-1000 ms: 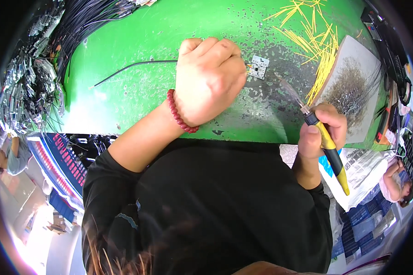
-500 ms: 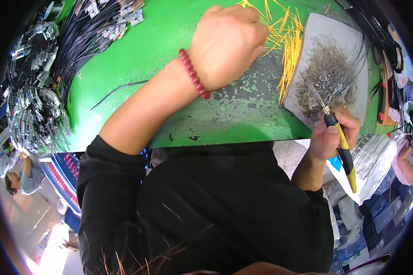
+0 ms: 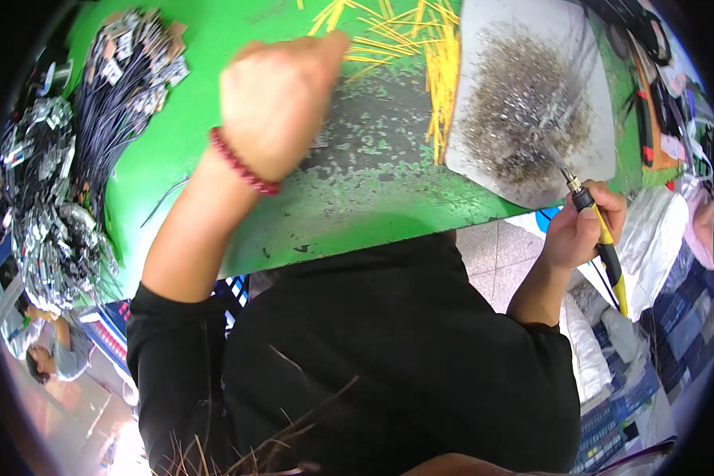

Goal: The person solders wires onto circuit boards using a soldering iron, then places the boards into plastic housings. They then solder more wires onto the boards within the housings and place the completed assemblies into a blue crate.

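Shifted leftward from the yellow sticks (image 3: pixel 443 87), the left hand (image 3: pixel 274 107) curls—contents hidden—while the right hand (image 3: pixel 573 234) grips the soldering iron (image 3: pixel 606 237) pen-like, likely for control.

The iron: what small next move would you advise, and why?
Perhaps ease the iron from the slab toward the left hand, slowly. The right hand holds it with its tip over dark residue, while the cable lies on the table, well away. The left hand is blurred; whether it holds anything is unclear.
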Action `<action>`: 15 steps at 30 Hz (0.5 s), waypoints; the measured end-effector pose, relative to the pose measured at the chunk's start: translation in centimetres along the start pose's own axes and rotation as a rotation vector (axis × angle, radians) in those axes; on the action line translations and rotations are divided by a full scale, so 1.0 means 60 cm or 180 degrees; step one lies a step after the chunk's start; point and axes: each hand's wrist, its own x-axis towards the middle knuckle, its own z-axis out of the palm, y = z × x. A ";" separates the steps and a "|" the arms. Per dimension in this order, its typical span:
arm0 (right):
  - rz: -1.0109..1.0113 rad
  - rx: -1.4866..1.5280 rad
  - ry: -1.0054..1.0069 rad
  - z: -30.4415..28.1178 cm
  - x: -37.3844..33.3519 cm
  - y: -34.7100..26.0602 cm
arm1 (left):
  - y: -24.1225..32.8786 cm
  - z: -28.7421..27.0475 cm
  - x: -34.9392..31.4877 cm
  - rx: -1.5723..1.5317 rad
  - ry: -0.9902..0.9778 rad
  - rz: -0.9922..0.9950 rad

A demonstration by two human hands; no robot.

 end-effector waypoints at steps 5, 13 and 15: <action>0.0245 -0.0132 0.0160 -0.047 -0.011 0.001 | -0.019 -0.033 -0.023 -0.0612 0.0056 -0.0423; -0.0006 -0.0851 0.0002 -0.042 -0.029 0.009 | -0.022 -0.041 -0.081 -0.1335 0.0085 -0.1200; 0.0117 -0.0934 0.0066 -0.036 -0.029 0.009 | -0.019 -0.041 -0.097 -0.1550 0.0132 -0.1346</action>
